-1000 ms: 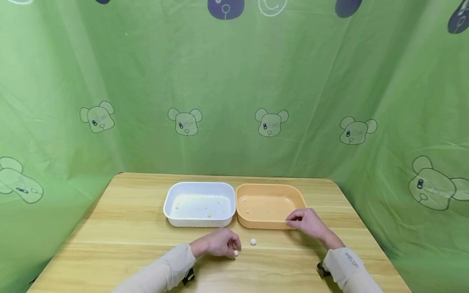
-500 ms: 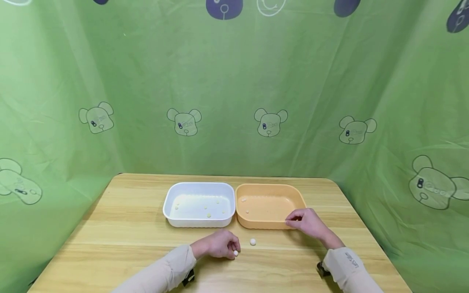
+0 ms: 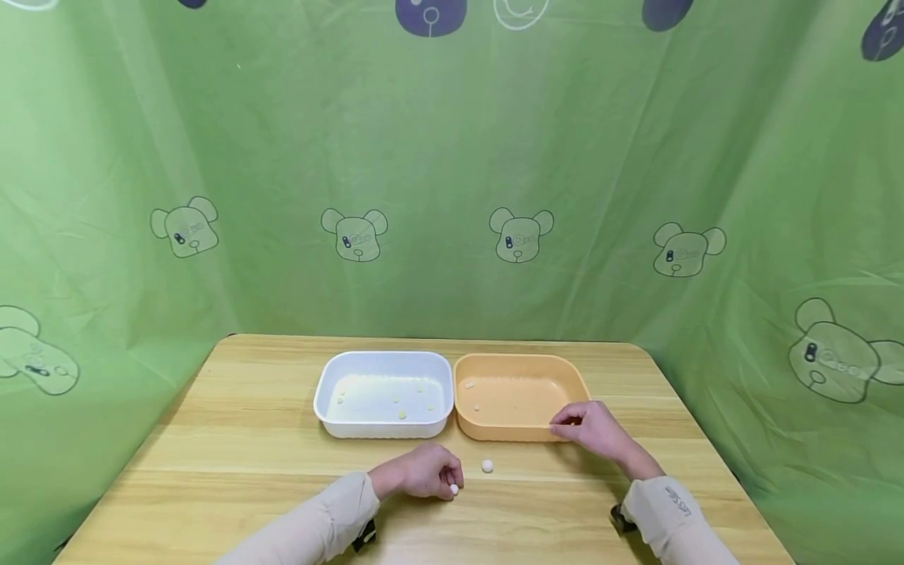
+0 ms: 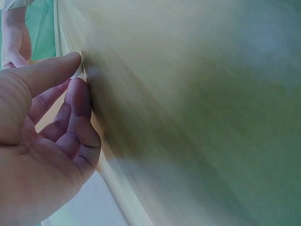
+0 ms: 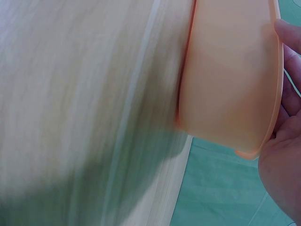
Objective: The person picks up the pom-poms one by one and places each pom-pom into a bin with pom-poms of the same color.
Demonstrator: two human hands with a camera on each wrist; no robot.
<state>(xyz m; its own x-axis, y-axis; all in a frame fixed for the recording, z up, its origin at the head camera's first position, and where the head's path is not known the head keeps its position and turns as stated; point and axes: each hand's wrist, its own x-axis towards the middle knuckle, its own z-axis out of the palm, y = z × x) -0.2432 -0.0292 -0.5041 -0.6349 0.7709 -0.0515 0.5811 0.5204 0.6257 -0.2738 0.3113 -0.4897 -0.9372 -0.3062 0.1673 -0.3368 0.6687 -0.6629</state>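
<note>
Down on the wooden table, my left hand [image 3: 426, 471] has its thumb and curled fingers at a small white ball [image 3: 454, 490], pinching it close to the tabletop. In the left wrist view the left hand [image 4: 51, 117] mostly hides that ball between thumb and fingertip. A second, slightly larger white ball [image 3: 487, 466] lies on the table to the right of it. My right hand [image 3: 592, 428] grips the near right rim of an orange plastic basin [image 3: 508, 433]. From the right wrist, the thumb [image 5: 289, 35] shows at the rim, with the other fingers beyond the wall.
Left of the orange basin, side by side with it, stands a white basin [image 3: 384, 431] with several small yellowish bits inside. A few small pale bits [image 3: 470, 385] lie in the orange basin. Green printed curtains [image 3: 438, 298] surround the wooden table [image 3: 233, 439] at the back and sides.
</note>
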